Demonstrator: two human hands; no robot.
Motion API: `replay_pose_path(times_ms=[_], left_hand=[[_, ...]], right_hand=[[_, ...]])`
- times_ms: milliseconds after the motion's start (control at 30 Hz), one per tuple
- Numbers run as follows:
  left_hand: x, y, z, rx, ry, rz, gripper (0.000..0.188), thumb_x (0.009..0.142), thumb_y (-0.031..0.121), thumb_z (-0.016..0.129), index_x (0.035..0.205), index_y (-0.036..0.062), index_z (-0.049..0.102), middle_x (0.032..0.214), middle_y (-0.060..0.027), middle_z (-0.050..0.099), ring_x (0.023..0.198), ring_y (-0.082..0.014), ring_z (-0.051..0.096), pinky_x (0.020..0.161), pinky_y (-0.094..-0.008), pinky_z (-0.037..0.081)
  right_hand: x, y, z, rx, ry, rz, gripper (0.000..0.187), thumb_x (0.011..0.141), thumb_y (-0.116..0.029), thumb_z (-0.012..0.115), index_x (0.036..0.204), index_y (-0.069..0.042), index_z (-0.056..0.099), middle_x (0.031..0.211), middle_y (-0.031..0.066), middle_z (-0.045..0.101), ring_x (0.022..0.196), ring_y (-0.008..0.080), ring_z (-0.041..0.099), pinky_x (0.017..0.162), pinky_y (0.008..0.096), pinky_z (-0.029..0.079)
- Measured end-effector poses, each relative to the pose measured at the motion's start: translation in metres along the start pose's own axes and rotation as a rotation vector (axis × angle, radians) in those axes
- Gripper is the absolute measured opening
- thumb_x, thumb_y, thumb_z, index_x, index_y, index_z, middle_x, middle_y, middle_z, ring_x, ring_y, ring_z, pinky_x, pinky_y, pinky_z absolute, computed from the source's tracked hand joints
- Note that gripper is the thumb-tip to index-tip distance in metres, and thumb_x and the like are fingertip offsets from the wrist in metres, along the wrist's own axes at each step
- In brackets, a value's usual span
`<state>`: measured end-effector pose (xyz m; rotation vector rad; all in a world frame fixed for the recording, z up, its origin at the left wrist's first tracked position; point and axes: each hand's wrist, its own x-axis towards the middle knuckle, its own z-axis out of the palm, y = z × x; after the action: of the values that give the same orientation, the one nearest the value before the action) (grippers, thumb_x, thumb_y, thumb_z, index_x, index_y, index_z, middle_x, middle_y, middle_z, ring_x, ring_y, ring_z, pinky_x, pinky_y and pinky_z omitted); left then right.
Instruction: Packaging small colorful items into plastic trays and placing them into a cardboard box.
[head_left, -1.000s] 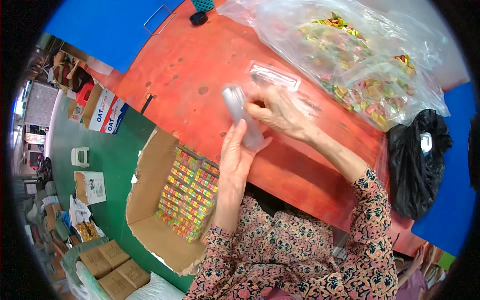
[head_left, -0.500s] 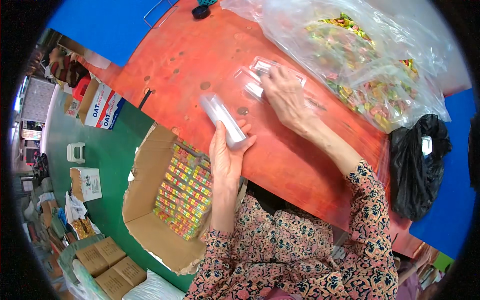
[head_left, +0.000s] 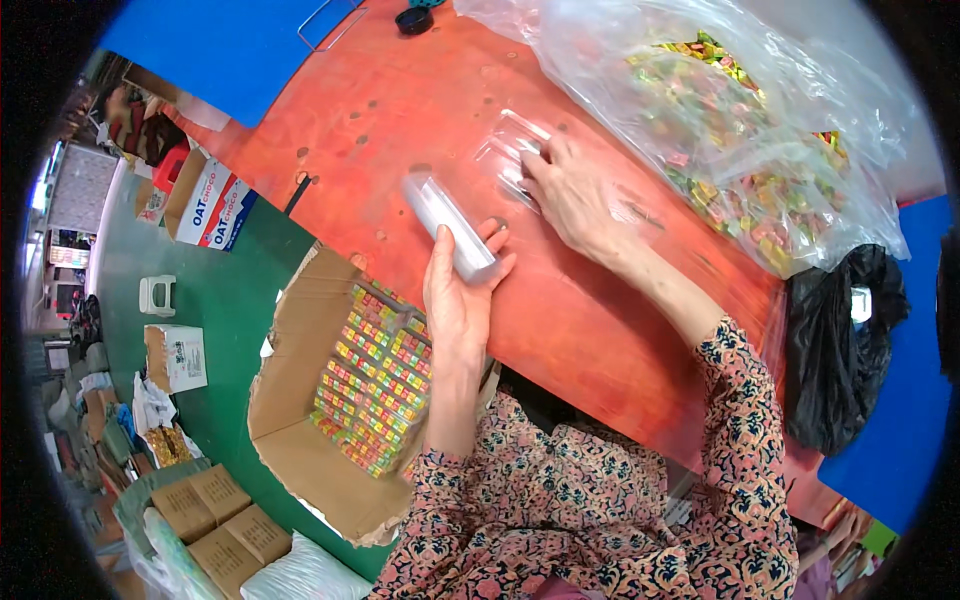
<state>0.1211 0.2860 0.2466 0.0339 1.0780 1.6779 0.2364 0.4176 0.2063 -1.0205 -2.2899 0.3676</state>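
Grasping a plastic container [head_left: 448,225] in the partly curled left grip [head_left: 458,305], over the red counter [head_left: 340,130]; touching clear trays [head_left: 508,158] there with the half-bent right grip [head_left: 575,198], impossible to tell whether pinching. Long, narrow, glossy, translucent and slanted in the left; see-through on the counter.

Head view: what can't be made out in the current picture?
All in the head view:
Clear tray: partly covered by the right hand; whether it is gripped is unclear.
Clear plastic piece in the left hand: glare and blur hide whether it is one layer or several.
Wrapped pieces: mostly veiled by the crumpled clear bag.
Teal object: cut off by the top edge.
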Motion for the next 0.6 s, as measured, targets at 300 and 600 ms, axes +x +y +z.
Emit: replay_pose_path(times_ms=[300, 600], left_hand=[[0.01, 0.01, -0.006, -0.035, 0.032, 0.027, 0.05, 0.091, 0.033, 0.054, 0.124, -0.002, 0.04, 0.11, -0.021, 0.057, 0.098, -0.0309, 0.059, 0.075, -0.0442, 0.054], [0.007, 0.013, -0.014, -0.079, -0.098, -0.004, 0.033, 0.088, 0.018, 0.06, 0.118, 0.0083, 0.051, 0.106, -0.009, 0.06, 0.097, -0.0228, 0.059, 0.076, -0.0407, 0.054]], right_hand=[[0.053, 0.001, 0.039, -0.007, -0.002, -0.104, 0.025, 0.078, -0.007, 0.057, 0.102, -0.006, 0.055, 0.098, 0.0169, 0.049, 0.089, 0.0346, 0.049, 0.071, 0.0424, 0.045], [0.033, -0.062, -0.002, 1.04, -0.468, 0.339, 0.032, 0.078, -0.03, 0.069, 0.084, 0.001, 0.068, 0.058, 0.0032, 0.058, 0.055, 0.0089, 0.055, 0.047, 0.0247, 0.045]])
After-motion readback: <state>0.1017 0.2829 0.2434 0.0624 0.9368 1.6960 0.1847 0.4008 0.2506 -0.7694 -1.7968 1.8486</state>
